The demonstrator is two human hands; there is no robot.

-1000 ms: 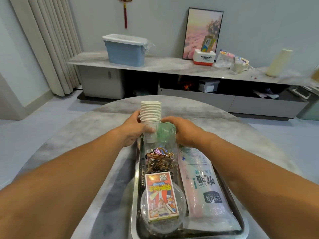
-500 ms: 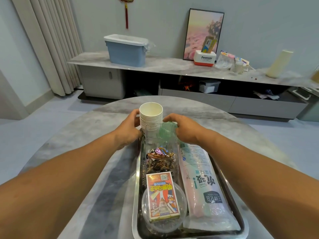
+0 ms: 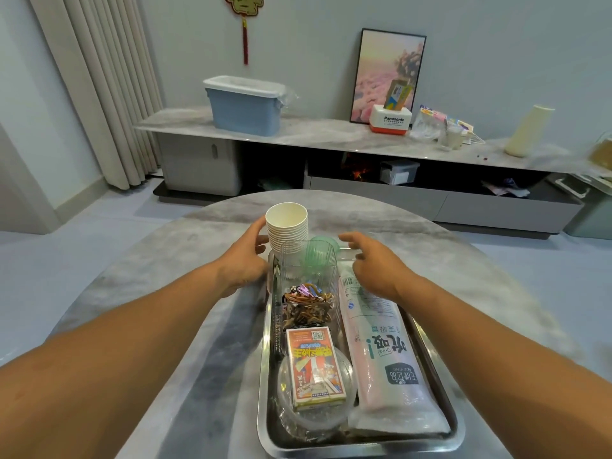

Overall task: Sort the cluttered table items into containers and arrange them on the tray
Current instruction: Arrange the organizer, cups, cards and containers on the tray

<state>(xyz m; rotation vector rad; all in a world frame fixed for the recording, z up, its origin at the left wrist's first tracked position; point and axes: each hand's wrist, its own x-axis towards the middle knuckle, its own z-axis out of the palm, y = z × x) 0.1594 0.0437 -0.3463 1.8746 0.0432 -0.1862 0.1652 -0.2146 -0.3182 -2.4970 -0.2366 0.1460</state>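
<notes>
**Both hands hover at the far end of a loaded tray**

The left hand (image 3: 246, 260) is seen beside the stack of paper cups (image 3: 286, 228), its fingers loosely curved towards the stack; whether the fingertips touch the cups cannot be told. The right hand (image 3: 376, 263) is held above the far right corner of the tray (image 3: 361, 450), fingers spread and relaxed, with nothing gripped.

The cup stack is stood upright at the far left end of the steel tray, and a pale green cup (image 3: 319, 251) is seen just beside it, partly behind the wall of a clear plastic container (image 3: 308, 276). Inside that container a tangle of hair ties and clips (image 3: 306, 308) is heaped. Nearer the camera, a red and yellow card box (image 3: 314, 367) is laid flat across a clear round bowl (image 3: 314, 415). Along the right side of the tray a long pink packet of straws (image 3: 384, 359) is laid lengthways, its far end under the right wrist.

The tray is placed on a grey marble-patterned round table (image 3: 165, 283). Beyond it, a low cabinet (image 3: 331, 137) along the wall is topped by a blue storage bin (image 3: 245, 104), a framed picture (image 3: 387, 74) and a cream roll (image 3: 528, 130)
</notes>
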